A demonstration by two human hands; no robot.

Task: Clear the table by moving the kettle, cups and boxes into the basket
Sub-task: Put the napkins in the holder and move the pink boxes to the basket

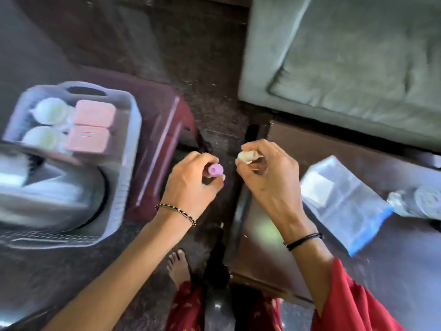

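So the big stuff looks sorted: the kettle [59,192], both cups [51,111] and the two pink boxes [94,114] are all sitting in the basket [130,139], which is on a dark red stool [162,149] off to the left. The kettle fills the near end, with the cups and boxes side by side at the far end.

The hands are between stool and table [260,211], over the floor. The left hand [191,185] has its fingers curled round a small pink bit [216,169], and the right hand [269,177] is pinching a small cream bit [245,156] at the fingertips. The frame's too blurry to tell what they are.

On the table I can only make out a plastic packet [346,201] and a bottle [420,201] just beside it, neither on the list.

My read is the task's basically done and this is odds and ends. If those two bits belong in the basket, I'd drop them low into the gap beside the boxes — not on top of the kettle, where something that small would roll off. Keep the grip pinched until they're right over the rim, and go one hand at a time — the basket's pretty full.
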